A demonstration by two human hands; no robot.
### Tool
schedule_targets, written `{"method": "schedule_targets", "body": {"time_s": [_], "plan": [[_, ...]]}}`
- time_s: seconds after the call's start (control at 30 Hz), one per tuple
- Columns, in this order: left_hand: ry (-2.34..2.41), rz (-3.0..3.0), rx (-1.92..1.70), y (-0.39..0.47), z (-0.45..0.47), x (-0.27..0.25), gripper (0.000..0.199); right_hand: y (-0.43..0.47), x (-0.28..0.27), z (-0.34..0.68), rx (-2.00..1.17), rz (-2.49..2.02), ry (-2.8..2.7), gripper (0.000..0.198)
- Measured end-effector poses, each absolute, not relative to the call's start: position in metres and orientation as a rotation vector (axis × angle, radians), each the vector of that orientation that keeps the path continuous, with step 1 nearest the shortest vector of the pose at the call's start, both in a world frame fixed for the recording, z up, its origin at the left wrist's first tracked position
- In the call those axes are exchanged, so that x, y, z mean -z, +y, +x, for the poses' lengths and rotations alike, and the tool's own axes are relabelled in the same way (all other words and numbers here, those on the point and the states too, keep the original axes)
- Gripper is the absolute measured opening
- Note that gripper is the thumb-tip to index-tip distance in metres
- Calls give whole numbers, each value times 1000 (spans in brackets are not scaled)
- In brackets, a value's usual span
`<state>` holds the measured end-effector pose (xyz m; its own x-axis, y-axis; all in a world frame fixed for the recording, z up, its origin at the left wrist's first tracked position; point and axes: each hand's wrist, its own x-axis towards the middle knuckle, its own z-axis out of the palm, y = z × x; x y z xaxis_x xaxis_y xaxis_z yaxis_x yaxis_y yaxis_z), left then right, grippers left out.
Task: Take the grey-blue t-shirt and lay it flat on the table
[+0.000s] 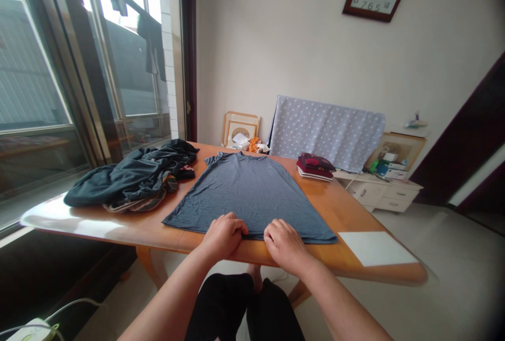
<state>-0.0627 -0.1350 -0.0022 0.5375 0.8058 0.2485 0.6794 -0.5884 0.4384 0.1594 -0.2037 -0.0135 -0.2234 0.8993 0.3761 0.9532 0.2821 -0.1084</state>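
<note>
A dark grey-blue T-shirt (248, 188) lies spread flat on the wooden table (355, 207), its neckline at the far side and its hem along the near edge. At the middle of that hem, my left hand (224, 233) has its fingers curled closed on the cloth. A short way to its right, my right hand (283, 241) is also closed on the hem, knuckles up. Both sets of fingertips are partly hidden under the hands.
Rumpled dark clothes (130, 172) form a heap on the table's left. Folded garments (314, 166) are stacked at the back right. A white sheet (376, 249) lies near the right corner. Behind the table stands something draped in a dotted cloth (327, 130), beside a white cabinet (379, 191).
</note>
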Motion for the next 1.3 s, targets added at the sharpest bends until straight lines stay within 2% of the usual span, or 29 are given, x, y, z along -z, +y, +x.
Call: {"method": "schedule_targets", "body": {"time_s": [0.47, 0.67, 1.3], "plan": [[1224, 2491, -639, -134, -63, 5, 32, -196, 9, 155, 48, -1663, -2078, 19], [1212, 2500, -636, -133, -64, 5, 33, -191, 5, 153, -35, -1678, -2074, 14], [1242, 2501, -620, -132, -64, 7, 32, -203, 5, 157, -18, -1570, -2139, 17]]}}
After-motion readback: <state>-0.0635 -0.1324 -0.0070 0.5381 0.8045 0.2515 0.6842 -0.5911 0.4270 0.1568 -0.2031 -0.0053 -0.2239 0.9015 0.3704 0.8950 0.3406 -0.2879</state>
